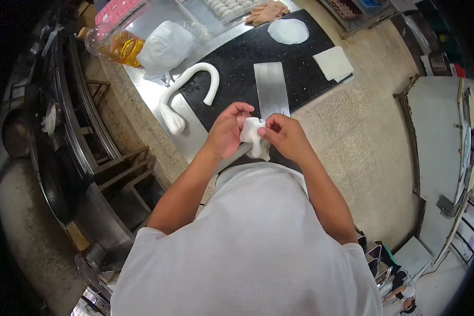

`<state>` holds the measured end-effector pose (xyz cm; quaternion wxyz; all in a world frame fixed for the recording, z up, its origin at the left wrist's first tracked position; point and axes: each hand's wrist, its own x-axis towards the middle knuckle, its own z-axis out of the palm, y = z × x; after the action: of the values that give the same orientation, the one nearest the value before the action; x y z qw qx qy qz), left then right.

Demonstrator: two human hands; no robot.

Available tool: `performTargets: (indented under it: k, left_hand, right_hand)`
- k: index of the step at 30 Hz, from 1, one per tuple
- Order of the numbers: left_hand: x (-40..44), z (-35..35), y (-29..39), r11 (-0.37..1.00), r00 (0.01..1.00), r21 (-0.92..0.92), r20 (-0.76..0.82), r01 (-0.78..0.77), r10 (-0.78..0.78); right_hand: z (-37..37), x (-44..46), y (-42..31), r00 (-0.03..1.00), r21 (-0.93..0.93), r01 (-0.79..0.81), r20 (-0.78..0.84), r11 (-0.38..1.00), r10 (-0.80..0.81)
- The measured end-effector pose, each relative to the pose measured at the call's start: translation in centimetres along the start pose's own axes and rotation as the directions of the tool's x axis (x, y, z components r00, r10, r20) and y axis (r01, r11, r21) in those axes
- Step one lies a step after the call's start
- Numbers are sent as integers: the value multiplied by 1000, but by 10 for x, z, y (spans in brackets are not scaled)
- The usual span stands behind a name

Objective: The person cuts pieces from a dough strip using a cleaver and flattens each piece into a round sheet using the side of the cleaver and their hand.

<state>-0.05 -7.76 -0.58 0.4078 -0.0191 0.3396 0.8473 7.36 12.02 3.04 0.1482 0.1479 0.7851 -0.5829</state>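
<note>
The person's two hands were together in front of the white shirt (258, 226), near the front edge of the desk (196, 138). Between them, in the air, was a white soft piece (252, 131), with its lower end hanging down. The grip of the right hand (285, 136) was pinching this piece at its right side, with thumb and finger. The left hand (227, 132) was curved at the other side, touching the piece; I cannot tell if its grip was closed. Beyond the hands, a metal sheet (272, 87) lay on the black board (234, 87), and a long white roll (180, 82), bent like a hook, lay to the left.
</note>
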Motion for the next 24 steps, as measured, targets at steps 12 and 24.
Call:
performTargets:
  k: [12,24]
  left_hand:
    - [26,24,29,208,953,977,-17,-49,304]
    - [260,38,49,750,926,590,-11,-298,377]
  right_hand:
    - [-51,5,61,977,295,18,-210,955,46]
    - [-69,-45,128,908,214,-161,-350,963,230]
